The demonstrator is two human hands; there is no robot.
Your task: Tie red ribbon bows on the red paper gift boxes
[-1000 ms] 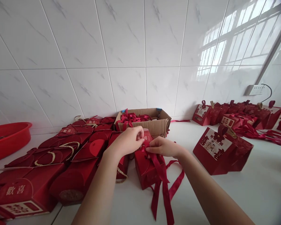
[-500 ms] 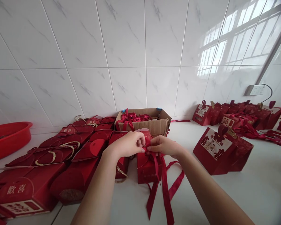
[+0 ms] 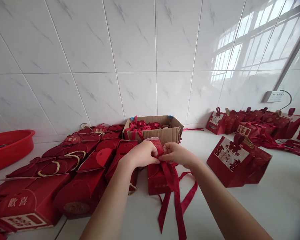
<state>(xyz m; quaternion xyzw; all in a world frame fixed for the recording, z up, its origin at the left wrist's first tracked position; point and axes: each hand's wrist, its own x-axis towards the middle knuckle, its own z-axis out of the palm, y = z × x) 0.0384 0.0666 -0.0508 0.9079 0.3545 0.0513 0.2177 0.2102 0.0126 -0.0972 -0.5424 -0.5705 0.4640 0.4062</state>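
A small red gift box (image 3: pixel 158 182) stands on the white tabletop, below both hands. Over its top lies a dark red satin ribbon (image 3: pixel 176 196), whose tails hang down the front and trail onto the table. My left hand (image 3: pixel 145 154) is closed at the top of the box, its fingers pinching the ribbon. From the other side my right hand (image 3: pixel 176 155) pinches the ribbon too, thumb and forefinger together, close to the left fingertips. The fingers partly hide the spot where the ribbon crosses the box top.
Rows of red gift boxes (image 3: pixel 87 166), some with cord handles, fill the left side. Behind my hands is a cardboard box (image 3: pixel 162 135) of red ribbons. A red basin (image 3: pixel 12 146) stands far left. Small red gift bags (image 3: pixel 227 163) and loose ribbon (image 3: pixel 297 146) lie right.
Both hands stay at the box top. The left hand has shifted slightly right, and the ribbon between the hands lies differently, with a wider strip now showing down the front.
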